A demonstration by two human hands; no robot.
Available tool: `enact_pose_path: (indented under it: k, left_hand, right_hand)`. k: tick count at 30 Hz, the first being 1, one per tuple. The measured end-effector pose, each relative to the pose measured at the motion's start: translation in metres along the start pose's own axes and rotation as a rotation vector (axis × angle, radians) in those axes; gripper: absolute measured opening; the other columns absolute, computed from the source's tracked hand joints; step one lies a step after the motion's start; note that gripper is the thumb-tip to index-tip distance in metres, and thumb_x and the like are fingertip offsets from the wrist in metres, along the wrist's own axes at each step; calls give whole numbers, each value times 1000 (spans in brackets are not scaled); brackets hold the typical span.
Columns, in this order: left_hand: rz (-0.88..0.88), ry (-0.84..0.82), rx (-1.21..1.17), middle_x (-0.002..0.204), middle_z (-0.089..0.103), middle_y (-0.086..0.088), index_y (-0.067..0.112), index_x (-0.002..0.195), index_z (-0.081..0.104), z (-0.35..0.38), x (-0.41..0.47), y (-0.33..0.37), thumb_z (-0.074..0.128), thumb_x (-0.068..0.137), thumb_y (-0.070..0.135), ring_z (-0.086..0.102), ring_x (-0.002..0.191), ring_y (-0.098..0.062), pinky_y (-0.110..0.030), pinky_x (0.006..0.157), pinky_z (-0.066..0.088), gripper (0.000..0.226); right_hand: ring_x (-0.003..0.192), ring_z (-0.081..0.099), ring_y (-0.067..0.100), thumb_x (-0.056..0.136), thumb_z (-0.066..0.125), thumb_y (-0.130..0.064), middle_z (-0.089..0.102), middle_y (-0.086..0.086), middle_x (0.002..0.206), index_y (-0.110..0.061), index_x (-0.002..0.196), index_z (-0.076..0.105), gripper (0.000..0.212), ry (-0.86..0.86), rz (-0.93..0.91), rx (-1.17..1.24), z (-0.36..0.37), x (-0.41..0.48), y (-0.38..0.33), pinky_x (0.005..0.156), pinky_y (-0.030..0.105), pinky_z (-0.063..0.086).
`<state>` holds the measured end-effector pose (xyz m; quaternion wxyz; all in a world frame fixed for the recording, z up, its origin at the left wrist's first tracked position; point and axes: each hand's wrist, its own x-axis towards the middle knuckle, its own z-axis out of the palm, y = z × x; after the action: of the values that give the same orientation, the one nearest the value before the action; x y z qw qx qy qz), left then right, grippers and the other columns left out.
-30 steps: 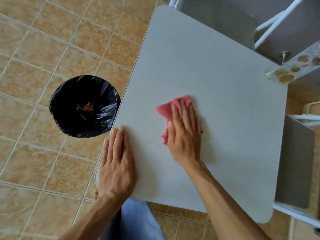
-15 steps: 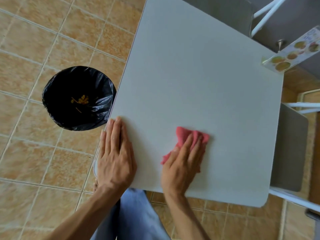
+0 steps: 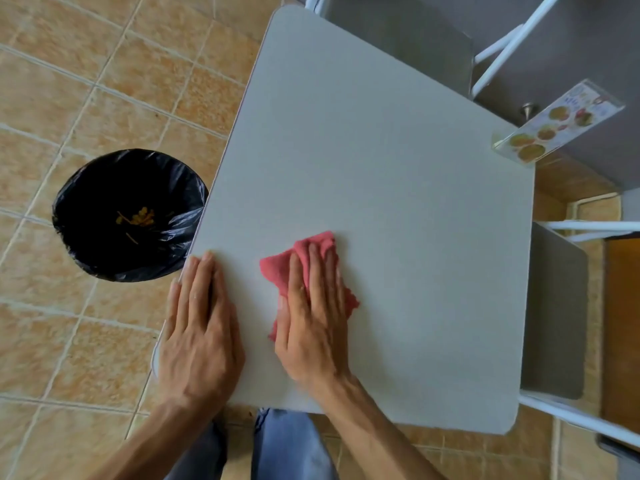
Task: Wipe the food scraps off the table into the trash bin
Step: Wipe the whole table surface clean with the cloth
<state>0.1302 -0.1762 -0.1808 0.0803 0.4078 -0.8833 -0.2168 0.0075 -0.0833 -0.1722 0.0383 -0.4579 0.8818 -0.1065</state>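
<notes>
A grey square table (image 3: 398, 174) fills the middle of the head view. My right hand (image 3: 315, 313) presses flat on a crumpled pink cloth (image 3: 277, 271) near the table's front left part. My left hand (image 3: 199, 327) lies flat with fingers together on the table's left edge, holding nothing. On the tiled floor left of the table stands a round trash bin (image 3: 90, 244) lined with a black bag, with yellow food scraps (image 3: 140, 216) at its bottom. I see no scraps on the table top.
A clear menu stand (image 3: 557, 128) with food pictures sits at the table's far right corner. Grey chairs with white frames stand behind the table (image 3: 398, 39) and to its right (image 3: 554, 313). My blue trousers (image 3: 287, 445) show below the front edge.
My right hand slid the pink cloth from the table's middle down toward the front edge, then left and a bit forward, close to my left hand. My left hand stayed on the edge.
</notes>
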Motion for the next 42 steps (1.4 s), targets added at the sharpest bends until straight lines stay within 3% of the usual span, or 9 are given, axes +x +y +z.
enact_pose_path:
  k: [2,7,12,17,22,27,32,38,42]
  left_hand:
    - [-4,7,-22,158,25,-21,-9,144,35,-1,2,3,40,96,14,18,150,-32,-51,120,21,54]
    - [-33,48,-104,156,29,-23,-10,144,36,3,14,23,37,97,14,21,149,-35,-53,118,24,52]
    - [-129,93,-128,157,29,-20,-8,146,34,19,63,47,39,96,6,20,149,-31,-44,122,16,52]
    - [-138,96,5,161,23,-15,-3,150,26,24,62,47,37,97,9,13,151,-25,-40,124,10,55]
    - [-125,87,40,160,24,-16,-2,150,27,22,68,48,33,98,12,14,152,-27,-43,122,16,55]
    - [-164,77,54,161,23,-14,-2,151,26,21,67,47,35,99,13,15,151,-27,-42,122,15,54]
    - [-167,16,114,161,21,-19,-2,150,27,11,59,45,35,99,19,13,152,-27,-44,123,14,56]
    - [-235,-17,159,164,9,-12,2,154,14,10,-8,35,29,100,23,2,153,-22,-35,124,1,59]
    - [-241,-4,142,163,8,-14,5,155,11,10,-6,32,25,101,24,4,153,-25,-36,124,2,59]
  right_hand:
    - [158,19,35,104,46,-24,30,15,166,-4,155,39,55,-23,-182,-11,-8,23,35,125,51,27]
    - [154,27,41,104,44,-22,34,18,164,-5,153,44,52,231,494,-1,3,82,46,122,55,30]
    - [157,23,33,95,42,-33,33,11,166,-10,156,41,65,-33,-390,-1,3,132,51,128,47,22]
    - [155,24,37,97,28,-32,35,13,165,-13,152,47,61,104,235,92,16,181,13,127,51,20]
    - [157,23,31,98,28,-37,31,7,167,-22,156,40,62,-132,-552,67,23,203,3,128,50,18]
    - [157,21,37,94,36,-36,30,14,167,-12,157,38,68,38,59,42,16,213,27,127,52,19]
    - [156,24,34,97,47,-31,34,9,166,-22,155,44,59,-123,-598,123,19,171,10,128,50,17]
    - [159,13,33,89,58,-26,23,10,170,-14,160,31,77,-21,-64,156,16,125,-18,128,49,12]
    - [158,19,29,95,51,-30,29,6,168,-21,158,38,65,-97,-596,173,22,99,-14,129,48,11]
